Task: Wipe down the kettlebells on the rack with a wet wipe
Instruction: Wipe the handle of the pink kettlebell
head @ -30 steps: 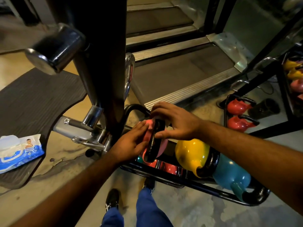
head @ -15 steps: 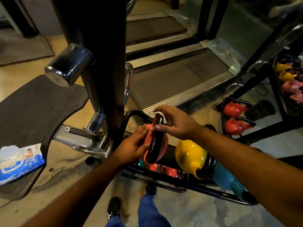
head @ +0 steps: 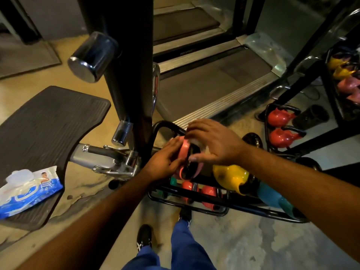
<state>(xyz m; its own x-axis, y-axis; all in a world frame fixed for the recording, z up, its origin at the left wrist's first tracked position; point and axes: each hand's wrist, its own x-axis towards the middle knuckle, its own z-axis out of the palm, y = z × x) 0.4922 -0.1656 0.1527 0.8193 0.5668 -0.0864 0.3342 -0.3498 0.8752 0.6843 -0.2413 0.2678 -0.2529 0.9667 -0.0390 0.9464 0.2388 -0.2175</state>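
Right hand hides most of the wipe.
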